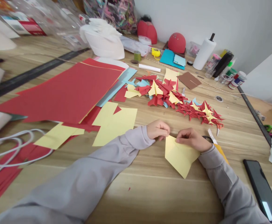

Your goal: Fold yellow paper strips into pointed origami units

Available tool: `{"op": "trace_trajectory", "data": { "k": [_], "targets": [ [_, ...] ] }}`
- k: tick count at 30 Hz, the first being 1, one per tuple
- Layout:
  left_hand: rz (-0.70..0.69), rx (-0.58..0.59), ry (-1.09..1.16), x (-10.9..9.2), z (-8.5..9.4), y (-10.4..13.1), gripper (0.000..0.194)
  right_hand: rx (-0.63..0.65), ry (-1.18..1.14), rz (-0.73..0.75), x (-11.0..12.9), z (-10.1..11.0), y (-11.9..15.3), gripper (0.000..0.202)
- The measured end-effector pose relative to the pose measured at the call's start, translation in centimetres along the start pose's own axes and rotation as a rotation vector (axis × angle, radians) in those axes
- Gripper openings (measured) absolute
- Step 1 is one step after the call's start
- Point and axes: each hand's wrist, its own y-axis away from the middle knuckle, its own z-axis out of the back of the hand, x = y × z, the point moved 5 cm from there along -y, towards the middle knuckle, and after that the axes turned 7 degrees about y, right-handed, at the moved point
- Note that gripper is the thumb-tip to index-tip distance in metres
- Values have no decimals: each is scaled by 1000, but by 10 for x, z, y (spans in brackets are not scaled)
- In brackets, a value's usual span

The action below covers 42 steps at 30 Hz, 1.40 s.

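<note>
A sheet of pale yellow paper (181, 158), creased along a fold line, is held just above the wooden table in front of me. My left hand (158, 129) is closed, its fingertips pinching the sheet's upper left corner. On the upper edge, the thumb and fingers of my right hand (193, 139) grip the same sheet. Beyond my hands lies a long pile of folded red, yellow and blue paper planes (166, 90), thinning to smaller red and yellow ones (204, 112) at its right end. Scissors (213, 137) lie partly hidden behind my right wrist.
Large red paper sheets (68, 90) lie at the left, near loose yellow pieces (117, 123) and a white cable (21, 140). A black phone (263, 189) rests at the right. Farther back stand a white roll (204, 53), bottles (240, 77) and a yellow tape measure (155, 52).
</note>
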Motion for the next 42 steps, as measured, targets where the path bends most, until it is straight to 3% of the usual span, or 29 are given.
{"op": "trace_trajectory", "data": {
  "k": [10,16,20,32,42],
  "targets": [
    [-8,-54,139,2,12,-4,19,-56,-130,-59,-3,4,4,28],
    [-36,-163,227,-2,8,-3,22,-288,-310,-64,-8,4,0,29],
    [-136,-252,331,-1,11,-6,38,-424,-352,-33,-9,5,-3,31],
    [-61,-257,97,4,5,-6,32,-434,-161,67,-2,4,-7,33],
    [-82,-336,149,4,10,-6,30,-513,-174,81,-6,4,-10,34]
  ]
}}
